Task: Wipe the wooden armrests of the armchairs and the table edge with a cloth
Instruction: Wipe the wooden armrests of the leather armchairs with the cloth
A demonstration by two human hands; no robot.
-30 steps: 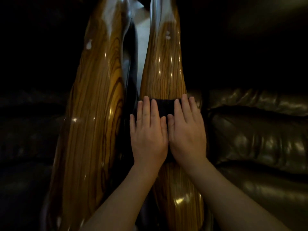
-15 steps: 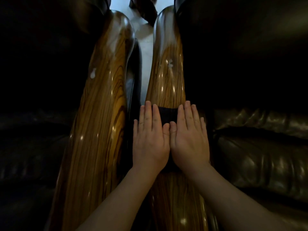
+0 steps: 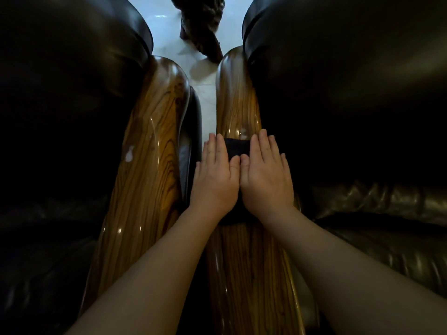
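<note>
On the right armrest [image 3: 238,112], both flat, open hands, left [image 3: 216,176] and right [image 3: 265,176], should press the cloth [image 3: 237,147] evenly, covering the rounded edges.

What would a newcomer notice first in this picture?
First, the left hand and right hand, flat side by side on a dark cloth across the right wooden armrest. Next, the glossy left wooden armrest beside it, with a white smear, between dark leather cushions.

A dark cloth [image 3: 236,147] is lying flat across the right glossy wooden armrest [image 3: 238,110], mostly hidden under two flat hands; the left wooden armrest [image 3: 150,170] is running alongside, bearing a pale smear
</note>
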